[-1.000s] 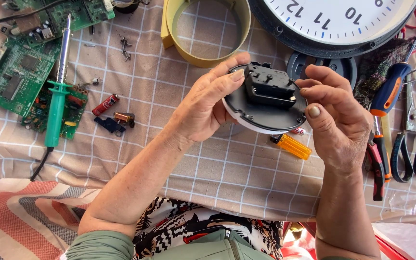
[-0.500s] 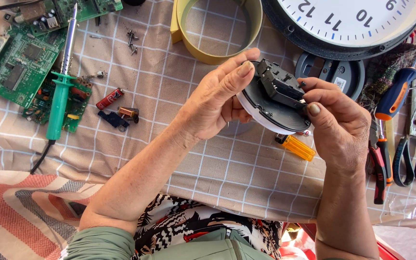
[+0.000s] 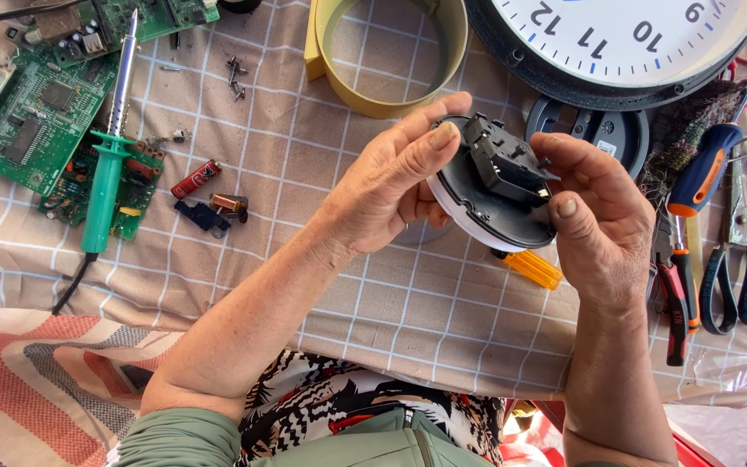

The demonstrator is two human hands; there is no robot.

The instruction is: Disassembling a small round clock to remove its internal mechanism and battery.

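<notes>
Head view: both hands hold a small round clock (image 3: 486, 207) above the checked cloth (image 3: 408, 303), near frame centre, tilted with its dark back toward the camera and a black movement box (image 3: 505, 161) standing on it; the left hand (image 3: 391, 186) pinches the clock's rim at its 9 o'clock side, fingers curled over the top edge, thumb hidden behind; the right hand (image 3: 598, 225) grips the rim at 3 o'clock, thumb (image 3: 564, 206) pressed on the back plate, fingertips touching the box; at 12 o'clock from the clock lies a yellow ring (image 3: 373, 95), and at 1 o'clock a big wall clock (image 3: 633, 43) with a white dial; a yellow handle (image 3: 533, 268) shows just under the clock at 5 o'clock; at 3 o'clock lie a blue screwdriver (image 3: 698, 177), red pliers (image 3: 676, 294) and scissors (image 3: 741, 277); at 9 o'clock, well apart, a green soldering iron (image 3: 105, 186) rests across green circuit boards (image 3: 32, 112), with a red battery (image 3: 195, 179) beside.
</notes>
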